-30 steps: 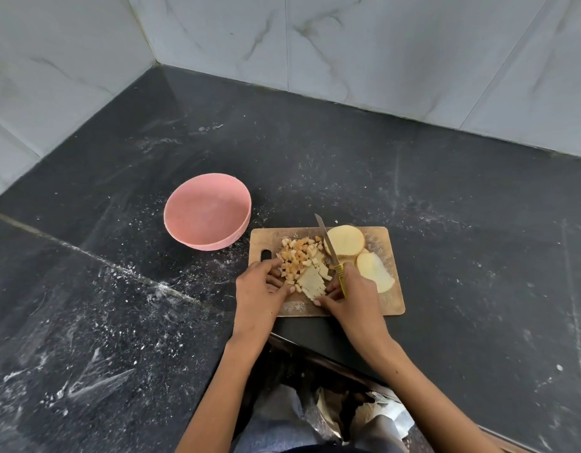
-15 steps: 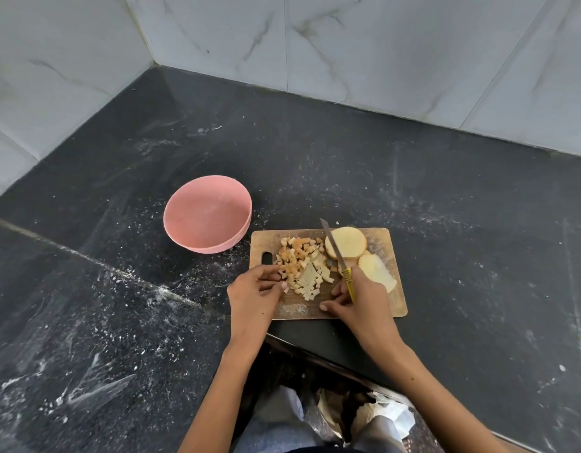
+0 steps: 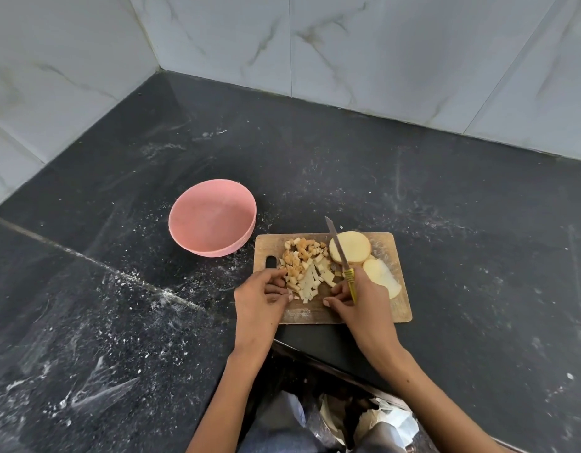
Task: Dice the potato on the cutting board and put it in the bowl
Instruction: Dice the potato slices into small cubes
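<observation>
Gripping a knife (image 3: pixel 341 256) by its yellow handle, the right hand (image 3: pixel 361 299) rests on the near half of the wooden cutting board (image 3: pixel 393 308); its fingers are curled round the handle and the thumb points left toward the cut potato. The blade angles up and away from the hand, crossing the left edge of a thick round potato slice (image 3: pixel 353 246), and its tip reaches just past the board's far edge. The left hand (image 3: pixel 261 297) sits at the board's left edge with its fingers loosely curled, their tips touching the near-left side of the pile of diced potato (image 3: pixel 304 256); whether it pinches any piece I cannot tell.

One board lies on the dark speckled worktop (image 3: pixel 446 197). On it are one pile of small cubes, several browned, and just in front of it a fan of pale potato strips (image 3: pixel 315 279) lying between the two hands. To the right of the knife are two larger uncut pieces: the round slice and, nearer, a pale potato wedge (image 3: pixel 379 279) partly hidden by the right hand. One pink bowl (image 3: pixel 212 217) stands on the worktop just beside the board's far-left corner, with no potato in it. White marbled wall tiles (image 3: pixel 380 53) rise behind.
</observation>
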Tool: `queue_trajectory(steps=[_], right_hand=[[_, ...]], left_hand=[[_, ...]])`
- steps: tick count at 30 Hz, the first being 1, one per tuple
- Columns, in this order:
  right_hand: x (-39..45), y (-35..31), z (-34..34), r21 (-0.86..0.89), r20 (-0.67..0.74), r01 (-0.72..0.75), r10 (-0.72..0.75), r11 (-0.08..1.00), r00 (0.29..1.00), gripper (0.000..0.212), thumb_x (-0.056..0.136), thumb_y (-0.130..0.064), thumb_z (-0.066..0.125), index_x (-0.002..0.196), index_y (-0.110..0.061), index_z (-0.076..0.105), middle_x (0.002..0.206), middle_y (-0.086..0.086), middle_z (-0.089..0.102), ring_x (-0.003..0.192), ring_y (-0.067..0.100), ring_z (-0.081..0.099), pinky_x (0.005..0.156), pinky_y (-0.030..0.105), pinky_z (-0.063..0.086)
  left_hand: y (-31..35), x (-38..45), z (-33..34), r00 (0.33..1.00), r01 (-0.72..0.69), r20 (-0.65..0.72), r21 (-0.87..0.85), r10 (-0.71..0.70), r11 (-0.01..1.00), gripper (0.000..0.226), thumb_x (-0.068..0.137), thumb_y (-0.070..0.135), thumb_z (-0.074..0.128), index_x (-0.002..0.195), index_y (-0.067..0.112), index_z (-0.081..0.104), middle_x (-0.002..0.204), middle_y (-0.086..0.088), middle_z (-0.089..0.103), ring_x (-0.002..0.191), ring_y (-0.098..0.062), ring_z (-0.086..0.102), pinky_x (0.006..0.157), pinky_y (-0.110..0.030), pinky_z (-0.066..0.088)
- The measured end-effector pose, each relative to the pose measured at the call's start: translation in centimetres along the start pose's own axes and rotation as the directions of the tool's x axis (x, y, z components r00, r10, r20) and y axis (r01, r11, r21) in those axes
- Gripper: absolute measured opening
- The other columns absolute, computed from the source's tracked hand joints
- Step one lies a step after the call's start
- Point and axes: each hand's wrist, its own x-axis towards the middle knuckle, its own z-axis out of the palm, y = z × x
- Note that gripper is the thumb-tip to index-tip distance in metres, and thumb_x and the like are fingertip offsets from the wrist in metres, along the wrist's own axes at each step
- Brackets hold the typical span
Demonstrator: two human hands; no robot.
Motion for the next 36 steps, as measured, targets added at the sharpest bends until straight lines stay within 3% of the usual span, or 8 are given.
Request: queue_trajectory(steps=[3,6,13,18,22,26,29,36], right_hand=[[0.5,-0.8,1.1,-0.019,0.038,0.018,-0.017,1.000,0.999,0.033,0.076,-0.016,0.079,0.087,-0.019,0.048,0.080,-0.011,0.062,0.070,0.002,0.061,0.065,0.024,0.056],[0.9,-1.1,1.4,-0.046,0.029,0.047,-0.046,0.998,0.999,0.030,0.079,-0.016,0.076,0.088,-0.019,0.048,0.082,-0.009,0.064,0.074,0.004,0.062,0.068,0.028,0.056],[0.5,0.3,-0.2,-0.148,-0.060,0.065,-0.075,0.987,0.995,0.014,0.092,-0.014,0.059,0.090,-0.017,0.045,0.082,-0.002,0.063,0.074,0.014,0.060,0.066,0.037,0.052],[1.1,-0.3,0.8,-0.098,-0.037,0.089,-0.093,0.991,0.995,0.016,0.093,-0.011,0.055,0.083,-0.015,0.043,0.082,0.001,0.065,0.074,0.017,0.062,0.065,0.038,0.052],[1.0,0.8,-1.6,-0.021,-0.098,0.066,-0.068,0.998,0.993,0.012,0.089,-0.010,0.061,0.083,-0.014,0.052,0.081,-0.006,0.068,0.075,0.007,0.063,0.063,0.016,0.048],[0.4,2.1,-4.2,0.070,-0.185,0.019,-0.006,0.997,0.983,0.037,0.084,-0.009,0.070,0.071,-0.035,0.047,0.079,-0.008,0.070,0.074,0.002,0.064,0.064,0.017,0.049],[0.3,3.1,-5.3,0.118,-0.224,0.000,0.026,0.993,0.974,0.044,0.082,-0.005,0.071,0.066,-0.034,0.041,0.076,-0.008,0.069,0.074,0.003,0.066,0.065,0.024,0.053],[0.0,4.5,-6.2,0.032,-0.261,0.023,-0.013,0.999,0.965,0.038,0.082,-0.019,0.074,0.067,-0.033,0.042,0.080,-0.018,0.069,0.071,0.004,0.065,0.062,0.039,0.054]], left_hand=[[0.2,0.0,0.3,0.996,-0.078,-0.043,0.063,0.081,0.995,0.059,0.070,-0.012,0.077,0.090,0.041,0.062,0.088,0.008,0.065,0.072,-0.002,0.066,0.069,-0.016,0.055],[0.6,-0.3,0.2,0.984,-0.164,-0.046,0.153,0.172,0.975,0.051,0.072,-0.012,0.073,0.094,0.034,0.068,0.093,0.016,0.062,0.077,0.000,0.063,0.067,-0.011,0.050],[0.8,-0.7,0.1,0.957,-0.252,-0.057,0.324,0.285,0.912,0.023,0.083,0.013,0.072,0.103,0.024,0.071,0.101,0.013,0.062,0.090,-0.006,0.060,0.072,-0.033,0.053],[1.1,-0.3,0.6,0.944,-0.284,-0.059,0.352,0.324,0.892,0.017,0.083,0.015,0.074,0.099,0.020,0.072,0.101,0.011,0.063,0.096,-0.009,0.060,0.073,-0.031,0.052],[1.7,0.3,1.4,0.933,-0.333,0.013,0.415,0.360,0.847,0.016,0.084,0.023,0.074,0.100,0.021,0.073,0.108,0.011,0.064,0.107,-0.006,0.053,0.080,-0.022,0.042],[2.7,1.6,3.6,0.905,-0.425,0.181,0.450,0.385,0.786,0.029,0.086,0.031,0.071,0.114,0.024,0.070,0.123,0.009,0.061,0.121,-0.008,0.043,0.100,-0.025,0.033],[4.0,2.9,5.5,0.880,-0.475,0.285,0.495,0.381,0.727,0.040,0.086,0.037,0.069,0.124,0.026,0.064,0.133,0.007,0.057,0.125,-0.014,0.042,0.106,-0.035,0.032],[5.7,4.6,7.4,0.889,-0.457,0.302,0.602,0.344,0.655,0.052,0.077,0.049,0.074,0.123,0.027,0.065,0.121,0.010,0.062,0.107,-0.010,0.043,0.081,-0.022,0.022]])
